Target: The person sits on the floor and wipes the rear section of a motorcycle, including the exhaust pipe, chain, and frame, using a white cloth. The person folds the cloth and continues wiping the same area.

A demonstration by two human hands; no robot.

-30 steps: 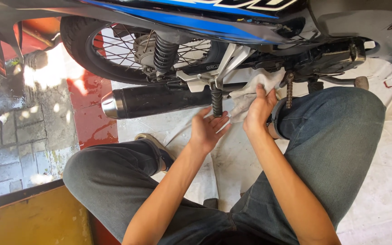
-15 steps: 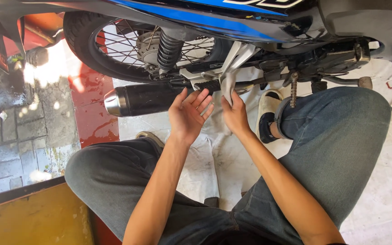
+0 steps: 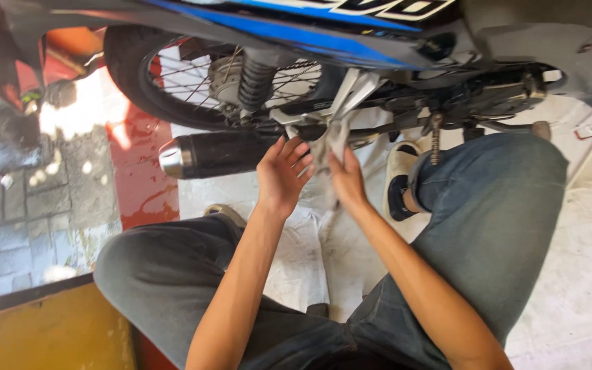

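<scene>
Centre frame, from left: black muffler point(image 3: 217, 154) lying lengthwise, left hand point(image 3: 281, 177) open and spread just right of its end, grey rag point(image 3: 329, 147) hanging upright beside those fingers, pinched from the right by the right hand point(image 3: 347, 179), both hands lower than half a second ago.

Rag point(image 3: 328, 147) between hands, below motorcycle point(image 3: 351, 41)
</scene>
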